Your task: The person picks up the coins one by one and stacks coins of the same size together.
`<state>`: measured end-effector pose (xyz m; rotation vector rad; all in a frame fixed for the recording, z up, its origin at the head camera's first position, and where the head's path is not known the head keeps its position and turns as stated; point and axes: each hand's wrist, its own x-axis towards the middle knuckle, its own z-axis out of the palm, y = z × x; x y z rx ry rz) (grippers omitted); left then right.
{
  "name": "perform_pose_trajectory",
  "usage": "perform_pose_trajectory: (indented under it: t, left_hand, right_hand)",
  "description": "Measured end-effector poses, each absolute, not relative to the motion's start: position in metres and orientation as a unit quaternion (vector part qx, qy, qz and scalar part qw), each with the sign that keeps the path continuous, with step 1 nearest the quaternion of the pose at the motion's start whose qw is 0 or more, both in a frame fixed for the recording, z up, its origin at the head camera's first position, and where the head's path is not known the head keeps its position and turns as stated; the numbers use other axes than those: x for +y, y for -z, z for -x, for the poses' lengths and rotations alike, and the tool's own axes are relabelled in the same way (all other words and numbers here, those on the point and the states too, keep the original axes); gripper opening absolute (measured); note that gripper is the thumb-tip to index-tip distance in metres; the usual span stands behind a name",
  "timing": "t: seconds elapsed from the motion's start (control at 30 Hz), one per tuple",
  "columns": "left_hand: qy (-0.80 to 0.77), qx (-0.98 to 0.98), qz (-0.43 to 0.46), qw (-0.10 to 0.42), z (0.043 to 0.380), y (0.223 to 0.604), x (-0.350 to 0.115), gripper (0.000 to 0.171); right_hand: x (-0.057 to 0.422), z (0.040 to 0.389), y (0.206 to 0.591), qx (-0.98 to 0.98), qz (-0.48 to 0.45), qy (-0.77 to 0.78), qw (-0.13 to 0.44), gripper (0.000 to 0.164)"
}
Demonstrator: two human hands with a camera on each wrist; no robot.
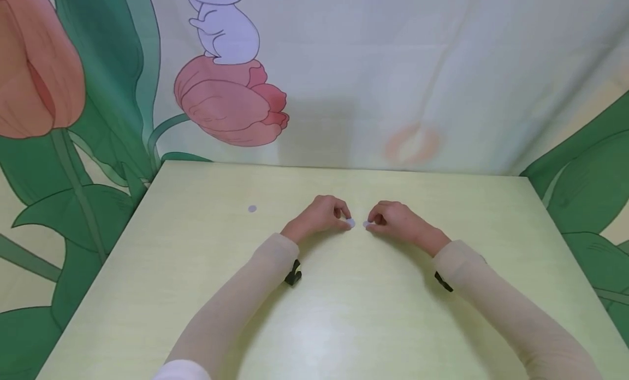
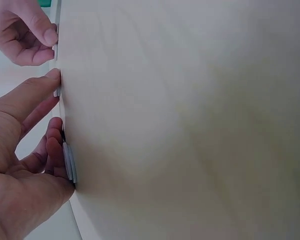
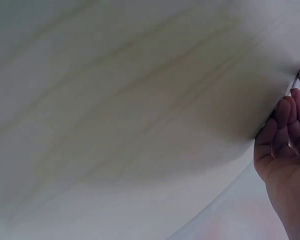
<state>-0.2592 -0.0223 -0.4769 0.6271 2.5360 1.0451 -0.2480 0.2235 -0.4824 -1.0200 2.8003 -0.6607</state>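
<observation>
My left hand pinches a small whitish disc between thumb and forefinger, low over the table. Facing it across a narrow gap, my right hand holds a second whitish disc in its fingertips. Seen edge-on in the left wrist view, thin flat pieces lie against the curled left fingers, and the right hand appears beyond. In the right wrist view, the curled fingers of the right hand hide its disc. A third disc lies apart to the left.
A pale yellow-green table spreads beneath both arms. Along its far edge hangs a light curtain printed with tulips and a white animal. Dark straps show at both sleeves.
</observation>
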Motion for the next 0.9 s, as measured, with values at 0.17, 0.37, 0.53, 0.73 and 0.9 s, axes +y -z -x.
perform_pose_trajectory:
  t: [0.17, 0.37, 0.53, 0.73, 0.9]
  left_hand:
    - [-0.37, 0.89, -0.215, 0.157, 0.259, 0.479, -0.022, 0.015]
    - [-0.368, 0.889, -0.214, 0.167, 0.26, 0.48, -0.023, 0.018]
    - [-0.375, 0.883, -0.212, 0.186, 0.26, 0.469, -0.034, 0.025]
    - [-0.35, 0.904, -0.19, 0.153, 0.264, 0.444, -0.088, 0.028]
    - [-0.323, 0.93, -0.148, 0.094, 0.269, 0.428, -0.154, 0.027]
  right_hand:
    - [0.223, 0.247, 0.482, 0.921, 0.318, 0.219, 0.053, 0.017]
    - [0.221, 0.246, 0.481, 0.922, 0.315, 0.216, 0.06, 0.018]
    - [0.221, 0.249, 0.483, 0.922, 0.318, 0.215, 0.057, 0.017]
    - [0.221, 0.248, 0.485, 0.921, 0.321, 0.214, 0.056, 0.016]
    - [0.221, 0.246, 0.481, 0.923, 0.316, 0.212, 0.062, 0.016]
